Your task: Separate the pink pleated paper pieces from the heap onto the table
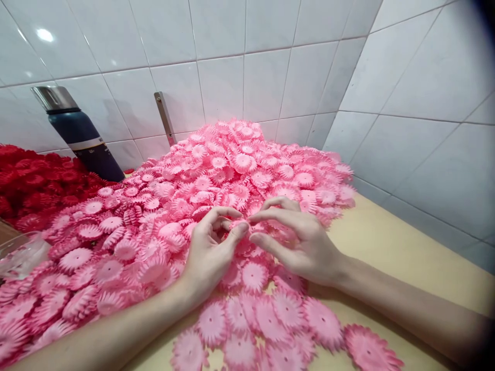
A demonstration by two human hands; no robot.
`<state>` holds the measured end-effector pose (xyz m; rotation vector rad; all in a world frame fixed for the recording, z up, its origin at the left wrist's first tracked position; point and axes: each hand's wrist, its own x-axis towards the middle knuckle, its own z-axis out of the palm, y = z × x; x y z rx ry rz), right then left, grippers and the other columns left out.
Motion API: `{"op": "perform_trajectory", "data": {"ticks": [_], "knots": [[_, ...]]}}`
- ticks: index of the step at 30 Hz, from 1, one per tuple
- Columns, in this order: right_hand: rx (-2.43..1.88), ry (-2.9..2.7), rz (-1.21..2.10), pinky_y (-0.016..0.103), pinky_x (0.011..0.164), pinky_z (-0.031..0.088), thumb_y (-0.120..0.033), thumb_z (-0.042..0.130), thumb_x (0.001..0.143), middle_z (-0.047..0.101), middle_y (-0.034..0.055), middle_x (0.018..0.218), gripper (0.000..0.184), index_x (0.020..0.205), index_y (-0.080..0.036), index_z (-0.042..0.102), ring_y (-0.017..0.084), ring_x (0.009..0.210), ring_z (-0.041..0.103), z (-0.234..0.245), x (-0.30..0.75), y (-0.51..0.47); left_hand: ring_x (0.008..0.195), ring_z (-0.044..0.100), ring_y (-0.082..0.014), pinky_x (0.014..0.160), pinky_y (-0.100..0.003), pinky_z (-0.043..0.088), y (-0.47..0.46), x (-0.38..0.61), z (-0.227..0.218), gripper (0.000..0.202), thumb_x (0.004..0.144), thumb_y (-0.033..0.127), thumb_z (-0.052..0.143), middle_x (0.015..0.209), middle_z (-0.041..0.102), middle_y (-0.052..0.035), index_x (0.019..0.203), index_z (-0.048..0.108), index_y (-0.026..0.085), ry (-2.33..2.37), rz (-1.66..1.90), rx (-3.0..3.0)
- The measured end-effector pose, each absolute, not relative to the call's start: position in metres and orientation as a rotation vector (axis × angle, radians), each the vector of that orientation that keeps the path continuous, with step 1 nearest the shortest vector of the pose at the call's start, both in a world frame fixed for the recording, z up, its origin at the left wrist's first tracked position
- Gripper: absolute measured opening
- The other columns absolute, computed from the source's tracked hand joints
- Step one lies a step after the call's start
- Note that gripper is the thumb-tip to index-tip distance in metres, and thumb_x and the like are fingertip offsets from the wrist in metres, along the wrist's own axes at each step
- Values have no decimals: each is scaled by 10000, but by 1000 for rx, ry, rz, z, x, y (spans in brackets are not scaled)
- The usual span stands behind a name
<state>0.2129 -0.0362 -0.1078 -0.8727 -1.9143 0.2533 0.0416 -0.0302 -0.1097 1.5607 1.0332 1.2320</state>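
My left hand (214, 247) is closed in a pinch, thumb against curled fingers, on a small pink fabric flower piece (235, 223) with a fringed edge. Most of that piece is hidden behind the fingers. Just to its right, my right hand (303, 239) reaches in with bent fingers. Its fingertips come up to the same piece, while a small gap shows between its thumb and index finger. Both hands hover over a large heap of pink flower pieces (243, 163). More loose pink discs with a small centre hole (271, 319) lie flat in front of the wrists.
Red flower pieces (42, 180) are piled at the left. A dark blue bottle (83, 134) with a metal cap leans in view behind them. A clear plastic container (23, 256) stands at the left edge. Tiled walls (220, 85) close off the yellowish table (381, 242).
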Motion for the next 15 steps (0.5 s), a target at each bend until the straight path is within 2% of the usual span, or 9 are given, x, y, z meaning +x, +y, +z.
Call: {"op": "perform_trajectory", "data": {"ticks": [5,8,10,13,15], "knots": [[-804,-1877,363,412,754,523,-200,665,821,696,76,863,174,994,-181,672,227,857,623,-113,207,-38,608,494,-102,567,-213,415,-29,41,-110,187,820,334,653,661,541,26,913,593,182,1035,1233,1583],[-793,-1779,416,391,750,540,-164,645,829,693,72,893,162,985,-197,673,211,850,640,-114,206,-37,637,522,-101,621,-213,442,-28,42,-109,232,804,302,679,664,544,38,983,577,196,990,1240,1528],[-790,-1749,389,378,743,543,-114,630,823,686,66,909,223,1024,-205,665,204,856,641,-113,207,-37,714,561,-108,687,-219,466,-28,43,-108,302,778,275,709,746,585,27,1035,567,203,950,1250,1479],[-764,-1743,273,365,719,529,-56,613,807,672,53,874,245,984,-216,670,197,835,618,-112,209,-37,823,581,-119,756,-218,466,-28,43,-105,225,768,289,718,862,624,-6,939,621,180,952,1256,1509],[-763,-1761,178,366,708,508,-47,618,794,646,49,846,193,861,-218,677,199,820,591,-111,210,-37,785,572,-110,723,-206,455,-28,43,-104,173,804,331,675,821,628,-10,826,648,162,975,1223,1546]]}}
